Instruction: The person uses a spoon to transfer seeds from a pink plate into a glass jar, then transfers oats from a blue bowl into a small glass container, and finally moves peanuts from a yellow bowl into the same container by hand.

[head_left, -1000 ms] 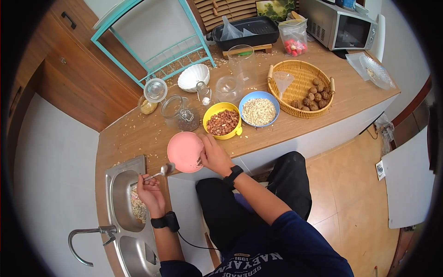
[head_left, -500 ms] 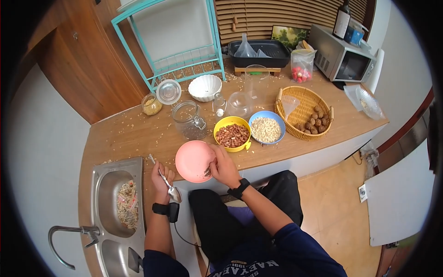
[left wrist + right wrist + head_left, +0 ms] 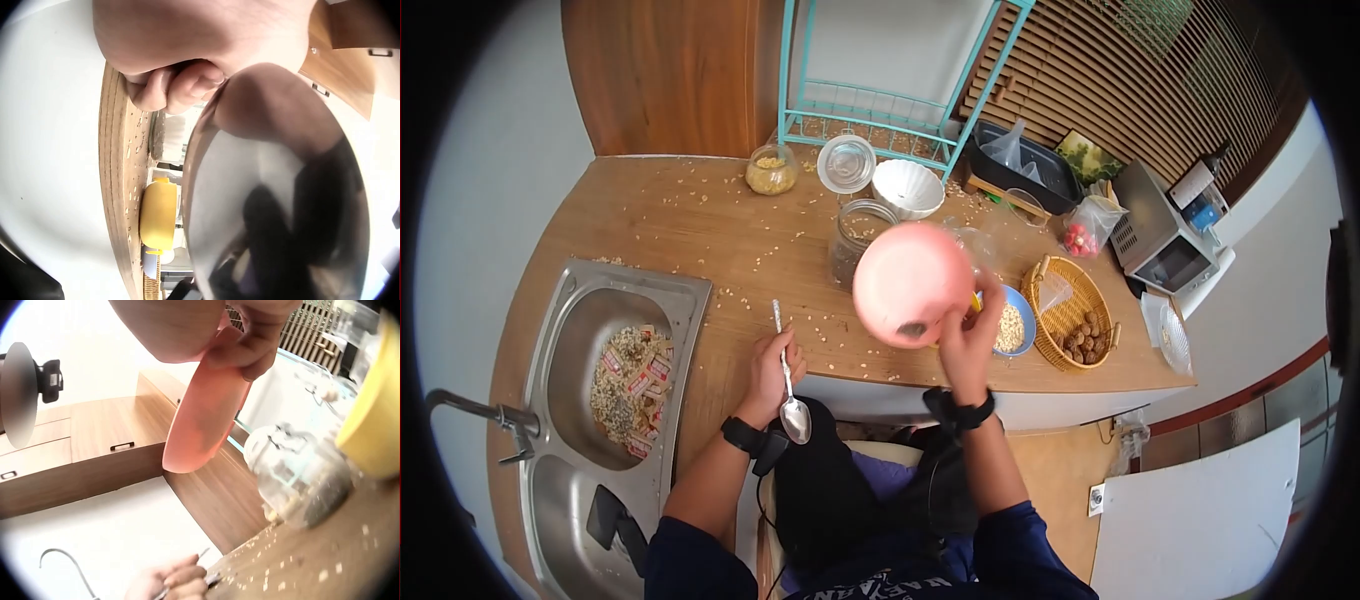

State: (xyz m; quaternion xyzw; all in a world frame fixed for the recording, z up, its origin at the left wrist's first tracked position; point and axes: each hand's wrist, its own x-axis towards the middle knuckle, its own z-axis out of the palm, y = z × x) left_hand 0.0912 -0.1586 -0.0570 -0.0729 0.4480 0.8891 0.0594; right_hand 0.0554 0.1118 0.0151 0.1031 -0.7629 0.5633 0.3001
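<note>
My right hand [image 3: 972, 340] grips the pink bowl [image 3: 910, 275] by its rim, with a small dark patch of bits inside near the hand. The bowl is raised and tilted over the counter, beside a lidded glass jar [image 3: 847, 245] with dark contents. A metal spoon [image 3: 797, 421] is held by its handle in my left hand [image 3: 773, 372], its bowl end toward my lap. Mostly hidden behind the pink bowl in the head view, the yellow bowl [image 3: 159, 215] shows in the left wrist view. A blue bowl [image 3: 1028, 325] of oat flakes stands right of my right hand.
A wicker basket [image 3: 1052, 268] with walnuts [image 3: 1086, 340] stands on the right. At left is the sink [image 3: 690, 300], with oats and wrappers in it, and its faucet [image 3: 500, 415]. A white bowl [image 3: 908, 190] and small jar [image 3: 771, 176] stand behind; flakes lie scattered on the counter.
My right hand has lifted the pink bowl up and tipped it. The spoon in my left hand has swung round to hang bowl-end down. The head view has turned.
</note>
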